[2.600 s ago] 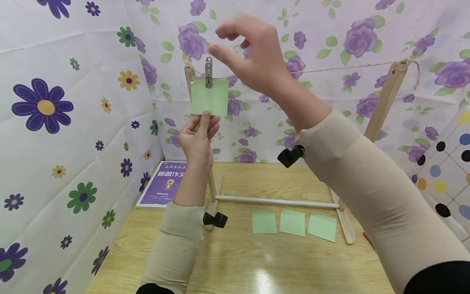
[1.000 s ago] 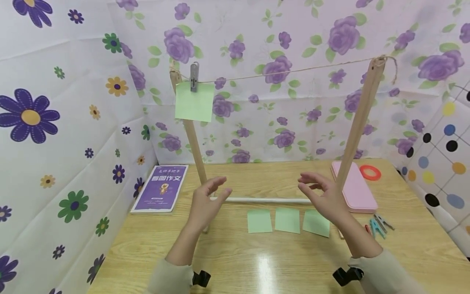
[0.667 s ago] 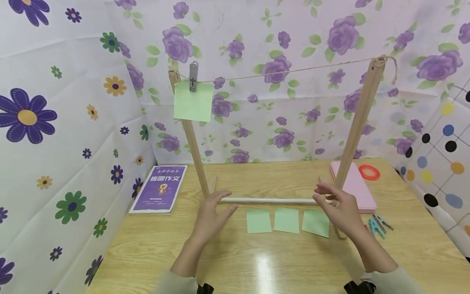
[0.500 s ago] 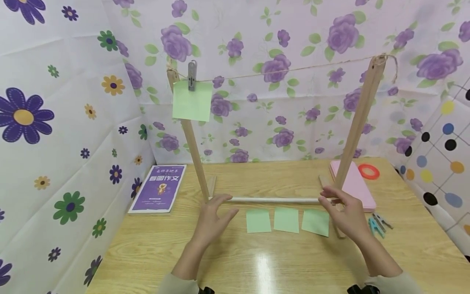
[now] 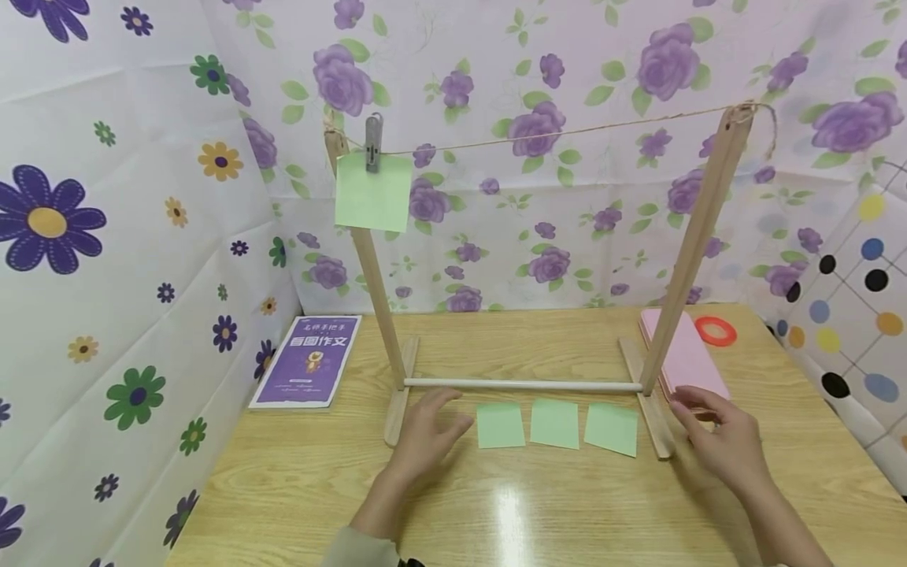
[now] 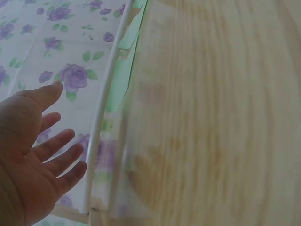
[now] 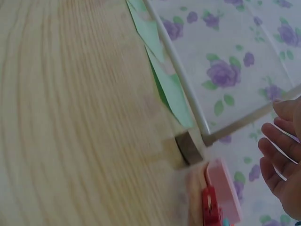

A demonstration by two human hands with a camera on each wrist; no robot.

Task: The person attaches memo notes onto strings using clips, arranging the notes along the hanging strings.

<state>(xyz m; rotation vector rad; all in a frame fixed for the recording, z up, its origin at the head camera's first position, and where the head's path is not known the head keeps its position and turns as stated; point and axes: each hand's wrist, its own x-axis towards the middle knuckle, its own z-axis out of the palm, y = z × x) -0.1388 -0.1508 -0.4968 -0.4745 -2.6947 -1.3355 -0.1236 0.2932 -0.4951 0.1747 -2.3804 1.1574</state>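
Observation:
My left hand (image 5: 425, 433), fingers relaxed and holding nothing, hovers near the left foot of a wooden rack (image 5: 377, 307), left of the green paper notes. Three of these lie in a row on the table: a left note (image 5: 500, 425), a middle note (image 5: 555, 424) and a right note (image 5: 612, 429). Another green note (image 5: 373, 201) hangs from the rack's string (image 5: 510, 141) under a metal clip (image 5: 373, 142). Beyond the rack's right foot, my right hand (image 5: 726, 445) is loosely bent over the small clips, mostly hiding them. A red clip (image 7: 210, 205) shows in the right wrist view.
A white bar (image 5: 524, 384) joins the rack's feet behind the notes. At the back right are a pink case (image 5: 683, 354) and a red ring (image 5: 716, 331). A purple booklet (image 5: 307, 362) lies at the left, and patterned cloth (image 5: 482, 236) surrounds the table (image 5: 453, 504).
Both hands have come down from the hanging note, which my left hand held earlier. My right hand has since moved right, past the rack's foot; my left has shifted slightly right and nearer.

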